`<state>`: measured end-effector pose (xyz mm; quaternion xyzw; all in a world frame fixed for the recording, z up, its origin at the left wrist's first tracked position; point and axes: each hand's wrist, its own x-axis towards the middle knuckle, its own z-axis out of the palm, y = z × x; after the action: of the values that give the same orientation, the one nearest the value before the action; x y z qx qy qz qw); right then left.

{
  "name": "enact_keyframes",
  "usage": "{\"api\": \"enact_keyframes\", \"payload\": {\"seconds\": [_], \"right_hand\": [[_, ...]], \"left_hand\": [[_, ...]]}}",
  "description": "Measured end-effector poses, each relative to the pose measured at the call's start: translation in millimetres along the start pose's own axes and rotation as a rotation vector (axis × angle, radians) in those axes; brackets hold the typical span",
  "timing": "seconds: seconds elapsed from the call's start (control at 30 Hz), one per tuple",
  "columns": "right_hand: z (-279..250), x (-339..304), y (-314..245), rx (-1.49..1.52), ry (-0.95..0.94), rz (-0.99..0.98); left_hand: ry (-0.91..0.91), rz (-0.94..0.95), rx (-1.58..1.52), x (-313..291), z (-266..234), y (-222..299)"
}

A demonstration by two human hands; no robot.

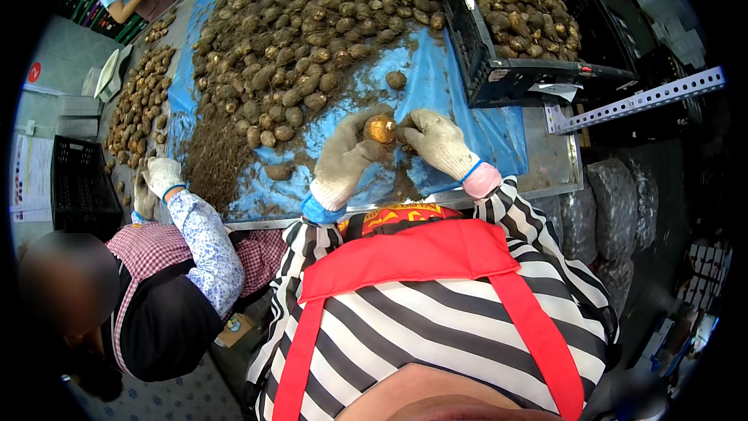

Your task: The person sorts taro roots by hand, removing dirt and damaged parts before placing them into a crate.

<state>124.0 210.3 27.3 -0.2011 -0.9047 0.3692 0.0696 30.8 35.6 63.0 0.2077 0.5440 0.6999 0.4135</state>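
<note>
A round brown taro corm [380,129], partly stripped to a lighter orange-tan skin, is held over the near edge of the table. My left hand [346,150], in a soiled white work glove, has its fingers and thumb closed around it. Close against the corm's right side is my right hand [438,140], gloved too, with fingers curled and thumb and fingertips pinched together. Whatever lies in that pinch is too small to make out. Beyond both hands a single loose taro [396,79] rests on the blue plastic sheet [489,136].
A large heap of hairy taro [304,39] and loose soil covers the sheet. At right stands a black crate [499,82] of taro, beside a perforated metal bar [639,100]. A co-worker's gloved hand [164,178] works at left near another taro pile [140,97]. Filled bags [612,206] stand at right.
</note>
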Motion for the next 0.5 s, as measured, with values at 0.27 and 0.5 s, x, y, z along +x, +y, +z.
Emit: {"api": "enact_keyframes", "payload": {"seconds": [0.27, 0.5], "right_hand": [[-37, -2, -40, 0.605, -0.007, 0.022], [-22, 1, -47, 0.443, 0.201, -0.418]], "left_hand": [[0.027, 0.06, -0.116, 3, -3, -2], [0.037, 0.059, -0.09, 5, 2, -2]]}}
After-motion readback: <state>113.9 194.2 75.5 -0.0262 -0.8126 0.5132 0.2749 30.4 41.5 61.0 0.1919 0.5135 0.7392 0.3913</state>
